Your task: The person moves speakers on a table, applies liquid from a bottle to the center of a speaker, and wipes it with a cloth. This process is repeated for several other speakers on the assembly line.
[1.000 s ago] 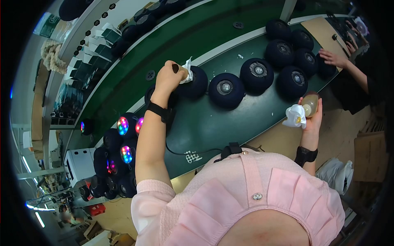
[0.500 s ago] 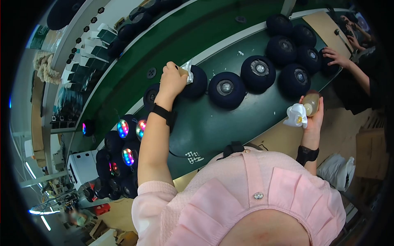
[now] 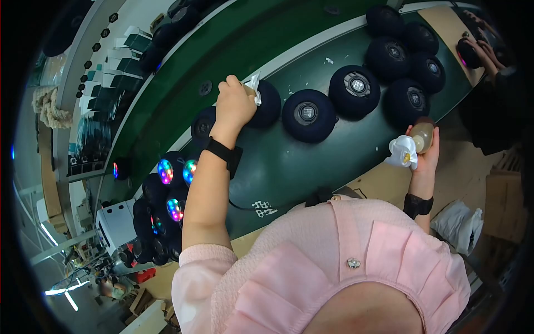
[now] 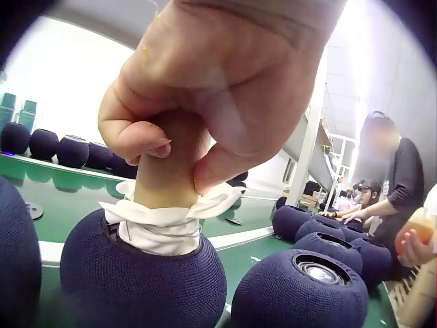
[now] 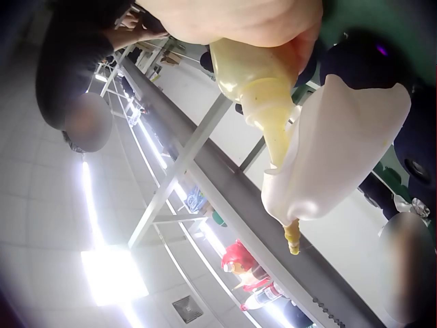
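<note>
My left hand (image 3: 235, 104) (image 4: 225, 82) grips a beige cylindrical piece (image 4: 167, 181) with fingers and thumb. White cloth (image 4: 160, 231) (image 3: 253, 89) wraps its lower end, which rests on top of a navy fabric-covered ball (image 4: 143, 283) (image 3: 266, 106); the cloth hides the contact spot. Off to the right, my right hand (image 3: 425, 160) (image 5: 239, 20) holds a translucent bottle (image 3: 424, 136) (image 5: 249, 68) above the bench's near edge. A white cloth (image 3: 403, 151) (image 5: 341, 147) surrounds its nozzle, whose yellowish tip (image 5: 293, 239) pokes out below in the right wrist view.
Two navy balls (image 3: 308, 116) (image 3: 354, 92) sit between my hands on the green bench (image 3: 289, 167), with several more at the upper right. Balls with coloured lights (image 3: 166, 171) cluster at the left. Another person's hands (image 3: 483, 50) are by a brown board (image 3: 445, 33).
The view has shifted slightly. My left hand stays at the same ball, the beige piece tilting a little. The other person's hand has left the ball group and is now over the brown board with a dark ball.
</note>
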The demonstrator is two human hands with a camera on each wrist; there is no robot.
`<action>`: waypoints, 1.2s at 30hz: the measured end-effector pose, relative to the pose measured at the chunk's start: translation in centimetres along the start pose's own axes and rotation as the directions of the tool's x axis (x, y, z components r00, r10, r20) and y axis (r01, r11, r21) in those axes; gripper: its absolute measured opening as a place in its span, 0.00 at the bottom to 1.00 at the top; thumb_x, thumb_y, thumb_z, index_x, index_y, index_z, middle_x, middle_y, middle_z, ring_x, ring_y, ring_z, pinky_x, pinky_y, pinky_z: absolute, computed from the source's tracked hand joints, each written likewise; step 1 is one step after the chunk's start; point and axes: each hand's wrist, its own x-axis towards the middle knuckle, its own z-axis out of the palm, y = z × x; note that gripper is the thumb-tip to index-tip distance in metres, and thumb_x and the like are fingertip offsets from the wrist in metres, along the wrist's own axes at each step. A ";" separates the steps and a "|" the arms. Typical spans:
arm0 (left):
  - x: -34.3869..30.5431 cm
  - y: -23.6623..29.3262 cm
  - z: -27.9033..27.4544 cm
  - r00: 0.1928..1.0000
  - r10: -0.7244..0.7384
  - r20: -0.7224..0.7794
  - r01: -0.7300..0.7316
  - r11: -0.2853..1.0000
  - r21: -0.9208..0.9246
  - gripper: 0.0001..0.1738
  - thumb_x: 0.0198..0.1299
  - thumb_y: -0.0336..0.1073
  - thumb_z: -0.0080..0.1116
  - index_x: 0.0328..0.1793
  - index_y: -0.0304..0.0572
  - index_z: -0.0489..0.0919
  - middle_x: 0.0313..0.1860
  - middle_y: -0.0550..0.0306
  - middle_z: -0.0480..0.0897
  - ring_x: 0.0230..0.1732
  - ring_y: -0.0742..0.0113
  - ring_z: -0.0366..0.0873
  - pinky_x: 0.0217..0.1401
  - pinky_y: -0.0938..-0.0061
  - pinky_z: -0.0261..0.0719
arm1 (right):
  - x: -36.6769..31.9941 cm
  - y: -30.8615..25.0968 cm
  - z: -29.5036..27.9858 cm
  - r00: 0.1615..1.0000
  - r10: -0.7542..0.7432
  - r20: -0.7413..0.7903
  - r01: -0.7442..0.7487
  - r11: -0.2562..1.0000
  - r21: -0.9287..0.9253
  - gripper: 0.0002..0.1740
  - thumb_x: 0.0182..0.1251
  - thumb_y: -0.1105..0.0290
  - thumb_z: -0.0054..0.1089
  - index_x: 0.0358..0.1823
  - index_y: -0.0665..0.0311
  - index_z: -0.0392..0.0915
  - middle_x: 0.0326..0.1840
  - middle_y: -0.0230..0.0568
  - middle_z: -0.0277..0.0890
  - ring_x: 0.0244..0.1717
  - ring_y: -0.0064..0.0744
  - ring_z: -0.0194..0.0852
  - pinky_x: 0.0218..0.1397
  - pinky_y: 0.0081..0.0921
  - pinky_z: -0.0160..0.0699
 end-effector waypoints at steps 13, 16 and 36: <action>-0.9 -3.5 -6.3 0.895 -0.196 -0.400 -0.026 0.873 -0.487 0.25 0.43 0.38 0.69 0.45 0.38 0.70 0.40 0.52 0.76 0.41 0.64 0.75 0.44 0.72 0.73 | -0.5 -3.2 1.0 0.989 -0.088 0.117 0.080 0.994 0.073 0.25 0.65 0.49 0.48 0.49 0.65 0.68 0.44 0.51 0.71 0.44 0.49 0.70 0.50 0.42 0.74; -2.5 -3.3 -9.6 0.853 -0.205 -0.479 -0.140 0.795 -0.590 0.24 0.43 0.36 0.67 0.45 0.37 0.71 0.39 0.49 0.77 0.39 0.60 0.77 0.42 0.71 0.75 | -0.7 -3.2 1.3 0.990 -0.102 0.098 0.094 0.992 0.088 0.26 0.65 0.49 0.48 0.49 0.65 0.68 0.44 0.51 0.70 0.45 0.49 0.70 0.50 0.42 0.74; -5.4 9.5 0.8 0.961 0.276 0.016 -0.268 0.943 -0.197 0.25 0.42 0.35 0.66 0.47 0.38 0.71 0.43 0.43 0.74 0.43 0.45 0.76 0.45 0.61 0.75 | -1.8 -3.0 0.0 0.991 -0.119 0.062 0.114 0.990 0.080 0.26 0.66 0.49 0.46 0.52 0.64 0.65 0.45 0.49 0.69 0.46 0.48 0.70 0.49 0.43 0.74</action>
